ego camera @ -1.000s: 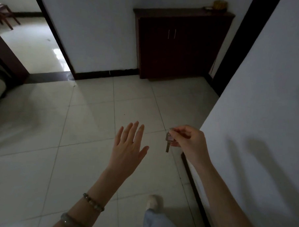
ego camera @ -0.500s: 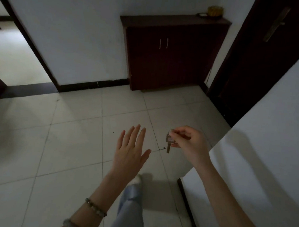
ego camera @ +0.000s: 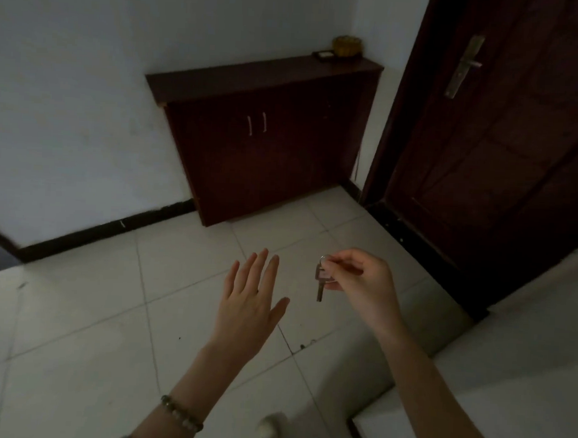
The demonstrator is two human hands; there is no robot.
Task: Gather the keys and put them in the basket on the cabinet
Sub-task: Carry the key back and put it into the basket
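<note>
My right hand pinches a small ring from which the keys hang straight down over the tiled floor. To the left of the keys, my left hand is held out flat, fingers spread, holding nothing. Ahead stands a dark red-brown cabinet against the white wall. A small woven basket sits at the right end of its top, well beyond both hands.
A flat dark tray-like item lies beside the basket. A dark wooden door with a metal handle fills the right. A white wall corner juts in at lower right. Pale floor tiles stretch left.
The view has swung right and moved closer: the cabinet is nearer and the door has come fully into sight. Both hands keep the same pose, keys still hanging.
</note>
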